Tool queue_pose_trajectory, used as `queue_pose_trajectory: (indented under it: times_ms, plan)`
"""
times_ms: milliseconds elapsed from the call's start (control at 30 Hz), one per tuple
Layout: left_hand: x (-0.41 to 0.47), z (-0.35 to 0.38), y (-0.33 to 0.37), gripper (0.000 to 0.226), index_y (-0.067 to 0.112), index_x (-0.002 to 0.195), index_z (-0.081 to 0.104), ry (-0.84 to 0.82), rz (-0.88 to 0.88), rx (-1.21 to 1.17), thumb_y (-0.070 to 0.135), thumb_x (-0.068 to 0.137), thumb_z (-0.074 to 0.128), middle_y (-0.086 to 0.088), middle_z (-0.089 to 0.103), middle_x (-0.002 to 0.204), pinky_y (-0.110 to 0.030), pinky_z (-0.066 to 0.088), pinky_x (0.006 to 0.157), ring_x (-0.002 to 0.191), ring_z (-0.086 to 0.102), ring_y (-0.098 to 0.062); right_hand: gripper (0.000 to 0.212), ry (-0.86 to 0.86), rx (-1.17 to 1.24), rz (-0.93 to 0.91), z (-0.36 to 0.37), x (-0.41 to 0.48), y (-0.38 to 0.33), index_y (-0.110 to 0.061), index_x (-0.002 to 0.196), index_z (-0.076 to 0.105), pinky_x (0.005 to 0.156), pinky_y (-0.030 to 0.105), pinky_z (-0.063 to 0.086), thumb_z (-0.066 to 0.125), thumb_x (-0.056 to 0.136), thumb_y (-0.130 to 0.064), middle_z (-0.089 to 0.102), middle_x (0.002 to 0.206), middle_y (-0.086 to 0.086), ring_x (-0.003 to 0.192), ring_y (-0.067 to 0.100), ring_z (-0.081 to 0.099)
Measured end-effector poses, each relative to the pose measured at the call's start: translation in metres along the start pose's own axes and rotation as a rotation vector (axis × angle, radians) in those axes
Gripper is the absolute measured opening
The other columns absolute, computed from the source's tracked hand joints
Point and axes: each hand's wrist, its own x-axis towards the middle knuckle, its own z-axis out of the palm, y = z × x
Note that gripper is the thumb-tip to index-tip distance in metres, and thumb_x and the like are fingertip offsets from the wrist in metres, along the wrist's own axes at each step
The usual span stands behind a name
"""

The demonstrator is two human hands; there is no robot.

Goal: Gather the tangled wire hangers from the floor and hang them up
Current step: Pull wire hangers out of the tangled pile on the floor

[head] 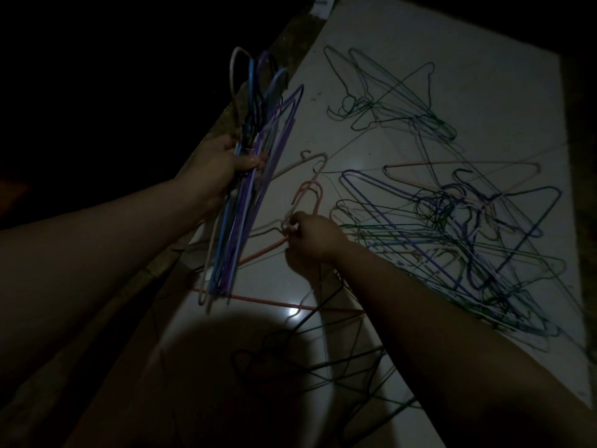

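My left hand [223,166] grips a stacked bundle of wire hangers [248,176], purple, blue and white, held above the floor with the hooks pointing away from me. My right hand [311,236] is low over the tiles and pinches the neck of a red hanger [258,250] just below its pink-red hook [311,194]. To the right lies a big tangle of hangers [458,240], green, purple and blue. Several green hangers [397,98] lie farther off. More dark green hangers [326,367] lie near me, in shadow.
The floor is pale glossy tile [468,53] with a bright light reflection [294,310]. A rough brown ledge [290,43] runs along the tile's left edge. Beyond it everything is dark. My head's shadow covers the near tiles.
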Motion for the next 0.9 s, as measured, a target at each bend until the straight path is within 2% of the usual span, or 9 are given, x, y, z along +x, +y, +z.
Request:
queue_pose_trajectory:
  times_ms: [67, 133, 267, 367, 467, 567, 700, 800, 900]
  plan:
    - [-0.001, 0.000, 0.003, 0.041, -0.005, 0.128, 0.047, 0.008, 0.004, 0.003, -0.009, 0.087, 0.052, -0.011, 0.063, 0.104, -0.016, 0.055, 0.068, 0.068, 0.067, -0.001, 0.041, 0.057, 0.143, -0.051, -0.007, -0.001, -0.006, -0.011, 0.131, 0.043, 0.065, 0.026, 0.037, 0.054, 0.094, -0.024, 0.066, 0.104, 0.016, 0.092, 0.030, 0.061]
    - [-0.003, 0.002, 0.007, 0.037, -0.005, 0.123, 0.051, 0.001, 0.013, 0.004, -0.011, 0.086, 0.052, -0.005, 0.065, 0.091, -0.016, 0.055, 0.067, 0.065, 0.066, -0.001, 0.043, 0.136, 0.254, -0.050, -0.020, -0.002, -0.011, -0.012, 0.130, 0.042, 0.062, 0.026, 0.035, 0.057, 0.091, -0.022, 0.066, 0.092, 0.012, 0.083, 0.026, 0.061]
    - [-0.006, 0.005, 0.015, 0.035, -0.004, 0.121, 0.052, -0.004, 0.014, -0.028, -0.012, 0.086, 0.051, -0.005, 0.064, 0.088, -0.017, 0.055, 0.065, 0.070, 0.066, -0.004, 0.045, 0.170, 0.285, -0.033, -0.039, -0.005, -0.014, -0.017, 0.122, 0.050, 0.073, 0.034, 0.048, 0.065, 0.080, -0.018, 0.061, 0.082, -0.003, 0.083, 0.020, 0.058]
    - [-0.010, 0.009, 0.020, 0.033, -0.004, 0.117, 0.054, 0.002, 0.023, -0.038, -0.014, 0.086, 0.049, -0.005, 0.063, 0.083, -0.016, 0.055, 0.062, 0.061, 0.066, -0.002, 0.032, 0.389, 0.341, -0.058, -0.044, -0.011, -0.009, -0.013, 0.108, 0.060, 0.072, 0.035, 0.049, 0.064, 0.076, -0.011, 0.064, 0.079, 0.001, 0.084, 0.028, 0.059]
    - [-0.013, 0.013, 0.024, 0.033, -0.002, 0.117, 0.054, 0.001, 0.030, -0.047, -0.014, 0.086, 0.049, -0.005, 0.064, 0.085, -0.016, 0.054, 0.062, 0.066, 0.066, -0.003, 0.036, 0.519, 0.479, -0.007, -0.053, -0.021, -0.006, -0.007, 0.111, 0.060, 0.073, 0.029, 0.045, 0.065, 0.076, -0.004, 0.060, 0.094, 0.007, 0.085, 0.020, 0.057]
    - [-0.015, 0.017, 0.026, 0.032, 0.002, 0.114, 0.053, -0.007, 0.041, -0.067, -0.014, 0.087, 0.049, -0.005, 0.064, 0.087, -0.017, 0.055, 0.062, 0.067, 0.067, -0.003, 0.051, 0.693, 0.637, 0.071, -0.063, -0.027, -0.005, -0.006, 0.125, 0.051, 0.091, 0.023, 0.043, 0.064, 0.076, 0.005, 0.047, 0.122, 0.011, 0.104, 0.012, 0.046]
    - [-0.021, 0.023, 0.029, 0.030, 0.003, 0.113, 0.054, -0.024, 0.048, -0.079, -0.013, 0.088, 0.048, -0.003, 0.065, 0.083, -0.017, 0.053, 0.057, 0.063, 0.067, -0.001, 0.056, 0.870, 0.971, 0.335, -0.080, -0.027, 0.001, -0.011, 0.139, 0.036, 0.082, 0.014, 0.045, 0.050, 0.088, 0.008, 0.039, 0.139, 0.010, 0.110, 0.015, 0.050]
    - [-0.023, 0.027, 0.032, 0.029, 0.006, 0.109, 0.053, -0.029, 0.060, -0.089, -0.012, 0.088, 0.048, 0.003, 0.069, 0.071, -0.017, 0.053, 0.055, 0.062, 0.067, -0.001, 0.060, 0.893, 1.093, 0.436, -0.082, -0.023, 0.015, -0.004, 0.146, 0.026, 0.054, 0.001, 0.041, 0.049, 0.092, 0.007, 0.039, 0.143, 0.016, 0.118, 0.022, 0.054]
    - [-0.026, 0.030, 0.033, 0.029, 0.005, 0.109, 0.053, -0.035, 0.073, -0.083, -0.013, 0.088, 0.047, 0.001, 0.068, 0.074, -0.017, 0.054, 0.057, 0.061, 0.066, -0.001, 0.052, 0.820, 1.050, 0.525, -0.080, -0.019, 0.030, 0.002, 0.141, 0.034, 0.061, 0.009, 0.046, 0.053, 0.092, -0.001, 0.057, 0.121, 0.016, 0.102, 0.022, 0.061]
